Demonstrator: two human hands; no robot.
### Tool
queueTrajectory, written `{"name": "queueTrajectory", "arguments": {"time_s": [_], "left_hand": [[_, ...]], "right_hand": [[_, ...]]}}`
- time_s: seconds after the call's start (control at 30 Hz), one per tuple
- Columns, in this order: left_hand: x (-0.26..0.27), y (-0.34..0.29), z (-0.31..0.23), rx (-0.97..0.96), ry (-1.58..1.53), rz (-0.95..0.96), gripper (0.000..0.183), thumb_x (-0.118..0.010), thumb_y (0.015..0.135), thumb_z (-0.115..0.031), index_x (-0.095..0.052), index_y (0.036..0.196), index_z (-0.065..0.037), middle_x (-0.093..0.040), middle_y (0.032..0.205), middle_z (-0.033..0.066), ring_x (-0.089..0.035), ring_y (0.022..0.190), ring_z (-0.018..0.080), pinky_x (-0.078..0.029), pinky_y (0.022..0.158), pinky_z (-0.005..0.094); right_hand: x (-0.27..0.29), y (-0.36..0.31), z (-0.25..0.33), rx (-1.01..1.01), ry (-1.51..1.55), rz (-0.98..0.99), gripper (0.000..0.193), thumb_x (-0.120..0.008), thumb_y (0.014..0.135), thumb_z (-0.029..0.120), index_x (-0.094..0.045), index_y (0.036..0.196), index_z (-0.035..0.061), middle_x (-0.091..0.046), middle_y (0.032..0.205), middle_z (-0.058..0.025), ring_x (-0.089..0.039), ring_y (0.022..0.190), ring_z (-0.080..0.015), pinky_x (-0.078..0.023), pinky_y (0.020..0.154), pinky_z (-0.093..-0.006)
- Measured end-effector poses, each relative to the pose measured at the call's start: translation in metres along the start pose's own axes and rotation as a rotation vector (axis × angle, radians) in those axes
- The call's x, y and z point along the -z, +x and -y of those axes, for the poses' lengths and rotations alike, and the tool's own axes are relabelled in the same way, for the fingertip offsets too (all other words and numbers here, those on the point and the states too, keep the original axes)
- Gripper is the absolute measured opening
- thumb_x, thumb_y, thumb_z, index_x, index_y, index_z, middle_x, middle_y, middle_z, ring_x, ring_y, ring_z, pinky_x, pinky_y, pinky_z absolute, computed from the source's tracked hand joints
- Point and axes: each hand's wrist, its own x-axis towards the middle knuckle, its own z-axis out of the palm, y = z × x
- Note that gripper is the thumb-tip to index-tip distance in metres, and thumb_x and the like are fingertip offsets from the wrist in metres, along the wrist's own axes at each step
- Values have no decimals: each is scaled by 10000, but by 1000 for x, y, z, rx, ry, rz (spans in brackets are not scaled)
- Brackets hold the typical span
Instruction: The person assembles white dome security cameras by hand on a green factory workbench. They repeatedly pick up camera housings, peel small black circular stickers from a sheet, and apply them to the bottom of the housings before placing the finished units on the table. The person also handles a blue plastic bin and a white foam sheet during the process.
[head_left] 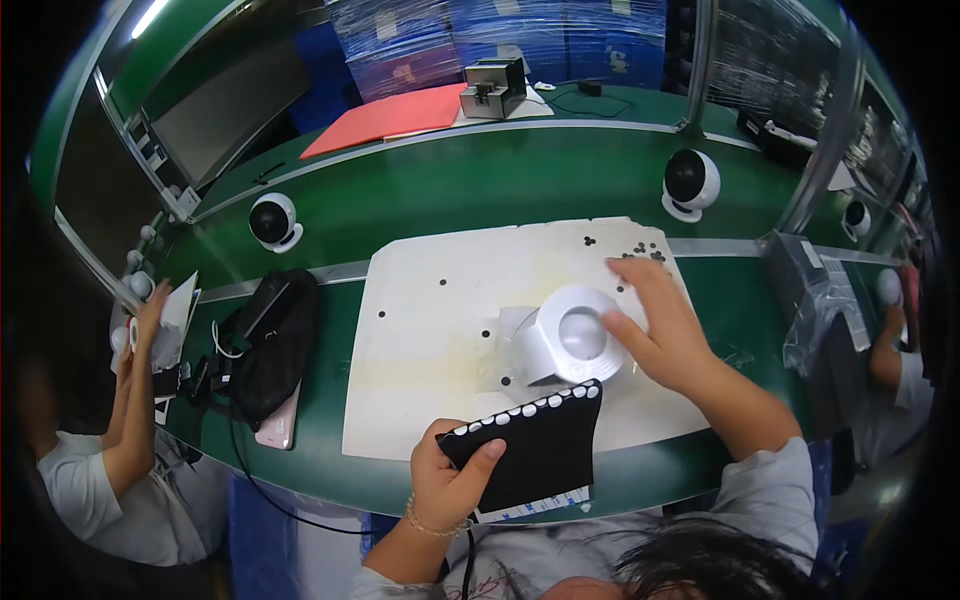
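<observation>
Black sheet sits pinched in your left hand, maybe so its dots are near; at one o'clock, your right hand is spread by the shell.

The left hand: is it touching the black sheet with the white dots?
Touching. The head view shows the left hand gripping the black sheet at its left side, thumb lying over its face.
</observation>
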Motion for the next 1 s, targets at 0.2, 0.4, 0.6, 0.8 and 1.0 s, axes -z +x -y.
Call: {"name": "queueTrajectory", "arguments": {"time_s": [0.2,0.4,0.6,0.8,1.0], "left_hand": [[-19,10,-3,-42,143,76,181,-666,764,-70,-507,771,17,-553,625,11,-466,569,47,-386,504,196],[-23,18,6,-139,276,76,183,-688,733,-76,-532,716,19,-538,573,4,-440,534,45,-367,483,198],[-26,18,13,-83,229,41,179,-682,737,-87,-541,721,23,-541,578,11,-447,537,49,-369,489,201],[-21,15,18,10,97,4,187,-681,748,-118,-548,740,14,-543,604,6,-461,571,54,-376,515,197],[-21,15,12,88,-33,86,188,-685,748,-123,-560,770,15,-566,664,20,-508,625,76,-415,574,202]], "right_hand": [[8,-26,12,324,217,185,369,-667,740,147,-535,1076,68,-586,852,-88,-566,767,-249,-447,679,-309],[16,-31,2,219,328,263,191,-642,747,116,-598,930,82,-584,820,-52,-570,733,-229,-447,605,-316],[13,-20,-15,627,100,107,137,-626,753,124,-614,886,95,-592,913,-29,-574,816,-206,-447,655,-302],[6,-21,-8,476,176,213,239,-654,721,115,-590,949,86,-582,906,-36,-564,806,-219,-447,672,-318],[2,-26,-3,421,199,215,249,-677,707,124,-595,937,74,-558,779,-48,-540,704,-229,-445,639,-339]]}}
